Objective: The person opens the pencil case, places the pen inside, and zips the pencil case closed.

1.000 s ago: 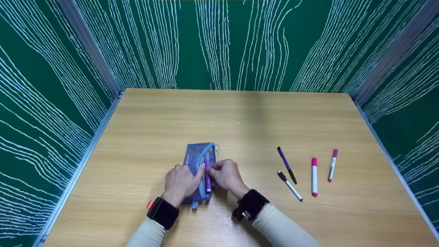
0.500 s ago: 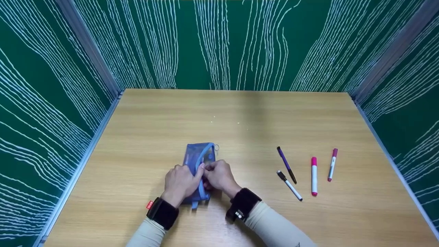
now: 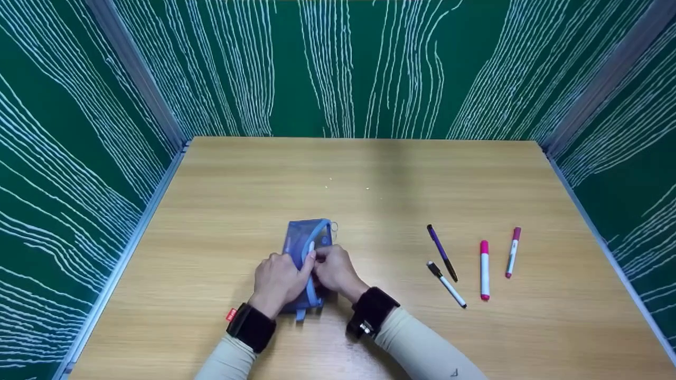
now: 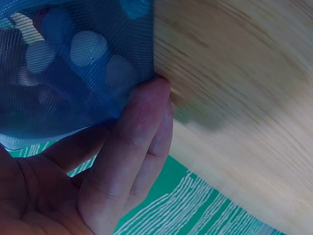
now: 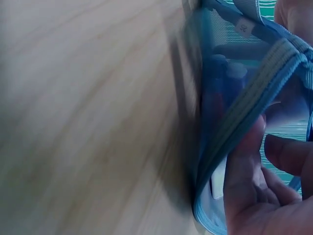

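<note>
A blue mesh pencil case (image 3: 302, 237) with a blue zipper edge lies on the table, its unzipped mouth facing right. My left hand (image 3: 280, 279) grips its left side, thumb over the zipper edge. In the left wrist view, fingers (image 4: 142, 117) press along the mesh, and round pale marker ends show through. My right hand (image 3: 338, 272) is at the mouth with bent fingers. The right wrist view has its fingers (image 5: 244, 166) inside the opening beside the zipper edge, near several markers (image 5: 234, 78). I cannot tell whether they pinch anything. The purple marker seen earlier is hidden.
To the right lie a purple-and-black pen (image 3: 442, 252), a black-capped white marker (image 3: 447, 285), a large pink-capped marker (image 3: 485, 270) and a slimmer pink-capped one (image 3: 512, 252). Green walls with white lines (image 3: 338, 68) enclose the table (image 3: 253, 179) behind and at both sides.
My right hand has moved slightly left into the case's mouth. The purple marker it had at the opening has gone out of sight. My left hand has stayed in place.
</note>
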Demonstrator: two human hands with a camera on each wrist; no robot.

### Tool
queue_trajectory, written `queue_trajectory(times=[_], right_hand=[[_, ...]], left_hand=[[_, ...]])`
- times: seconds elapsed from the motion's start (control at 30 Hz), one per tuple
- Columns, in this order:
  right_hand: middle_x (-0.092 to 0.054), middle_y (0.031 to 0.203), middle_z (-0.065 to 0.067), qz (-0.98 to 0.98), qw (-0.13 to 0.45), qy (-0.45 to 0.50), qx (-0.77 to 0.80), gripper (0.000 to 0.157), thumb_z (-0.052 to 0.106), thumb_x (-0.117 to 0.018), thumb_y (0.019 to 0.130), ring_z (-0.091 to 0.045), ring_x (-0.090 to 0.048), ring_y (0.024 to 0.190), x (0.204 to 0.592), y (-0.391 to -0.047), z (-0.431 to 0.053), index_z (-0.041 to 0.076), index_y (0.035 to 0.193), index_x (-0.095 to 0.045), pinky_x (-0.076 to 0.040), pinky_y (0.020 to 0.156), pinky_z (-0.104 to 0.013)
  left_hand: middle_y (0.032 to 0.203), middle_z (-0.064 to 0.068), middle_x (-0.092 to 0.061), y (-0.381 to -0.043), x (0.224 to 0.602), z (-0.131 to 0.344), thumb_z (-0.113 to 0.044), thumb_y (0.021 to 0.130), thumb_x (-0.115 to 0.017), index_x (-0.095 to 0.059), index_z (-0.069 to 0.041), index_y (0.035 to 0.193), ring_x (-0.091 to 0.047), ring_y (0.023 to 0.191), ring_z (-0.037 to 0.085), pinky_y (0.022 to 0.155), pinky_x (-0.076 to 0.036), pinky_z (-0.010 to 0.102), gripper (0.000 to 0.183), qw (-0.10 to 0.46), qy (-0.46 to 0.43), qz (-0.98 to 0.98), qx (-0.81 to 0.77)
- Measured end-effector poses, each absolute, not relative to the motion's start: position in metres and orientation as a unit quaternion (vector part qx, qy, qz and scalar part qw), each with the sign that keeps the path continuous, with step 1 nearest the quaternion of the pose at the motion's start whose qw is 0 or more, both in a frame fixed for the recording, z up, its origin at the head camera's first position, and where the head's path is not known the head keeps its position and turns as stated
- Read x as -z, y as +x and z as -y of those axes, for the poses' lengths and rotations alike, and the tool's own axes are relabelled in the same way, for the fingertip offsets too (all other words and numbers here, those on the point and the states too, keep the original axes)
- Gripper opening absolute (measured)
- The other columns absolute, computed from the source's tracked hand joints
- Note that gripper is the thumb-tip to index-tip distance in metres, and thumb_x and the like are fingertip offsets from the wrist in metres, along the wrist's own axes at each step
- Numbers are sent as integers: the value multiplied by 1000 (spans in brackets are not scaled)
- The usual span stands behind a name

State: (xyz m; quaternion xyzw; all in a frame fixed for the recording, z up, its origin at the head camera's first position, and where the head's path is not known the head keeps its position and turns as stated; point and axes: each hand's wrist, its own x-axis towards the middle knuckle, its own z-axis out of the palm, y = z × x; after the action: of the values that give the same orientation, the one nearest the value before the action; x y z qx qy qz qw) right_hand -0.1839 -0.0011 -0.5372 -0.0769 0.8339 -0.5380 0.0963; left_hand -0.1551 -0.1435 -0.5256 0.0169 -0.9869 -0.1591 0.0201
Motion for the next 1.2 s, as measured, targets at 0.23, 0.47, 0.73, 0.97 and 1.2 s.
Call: queue_trajectory(times=[0.23, 0.47, 0.73, 0.97, 1.2], right_hand=[[-69, 75, -5, -832, 110, -87, 536, 13, 0, -68, 93, -13, -65, 55, 534, -182, -3, 4, 98, -79, -57, 51, -30], [-70, 70, -5, -812, 119, -83, 566, 12, 2, -70, 95, -17, -67, 52, 532, -181, -10, 2, 103, -78, -58, 51, -36], [-75, 78, -5, -836, 82, -102, 532, 13, 10, -74, 94, -19, -70, 61, 529, -181, -24, 5, 105, -79, -58, 55, -31], [-74, 79, 0, -895, 8, -120, 430, 10, 16, -77, 92, -6, -63, 64, 522, -180, -40, 7, 95, -80, -54, 60, -27], [-76, 81, -2, -916, 4, -98, 389, 19, 22, -79, 90, -8, -67, 66, 515, -177, -61, 6, 100, -79, -56, 66, -30]], left_hand=[[82, 19, -64, -155, 527, 144, -66, 101, -39, -65, -1, 76, -62, 72, 33, 65, -49, 46, 75, 23, 16, 987, 155], [80, 17, -63, -154, 527, 143, -67, 101, -39, -62, -4, 72, -61, 70, 31, 64, -48, 45, 73, 17, 16, 987, 158], [79, 17, -64, -154, 527, 144, -67, 101, -39, -60, -7, 68, -62, 70, 31, 63, -48, 46, 72, 24, 12, 987, 159], [79, 17, -63, -155, 525, 144, -67, 101, -39, -61, -5, 69, -62, 70, 32, 63, -49, 46, 73, 20, 14, 988, 155], [81, 18, -62, -154, 524, 143, -68, 101, -38, -63, -2, 75, -62, 72, 32, 65, -49, 46, 75, 6, 23, 988, 154]])
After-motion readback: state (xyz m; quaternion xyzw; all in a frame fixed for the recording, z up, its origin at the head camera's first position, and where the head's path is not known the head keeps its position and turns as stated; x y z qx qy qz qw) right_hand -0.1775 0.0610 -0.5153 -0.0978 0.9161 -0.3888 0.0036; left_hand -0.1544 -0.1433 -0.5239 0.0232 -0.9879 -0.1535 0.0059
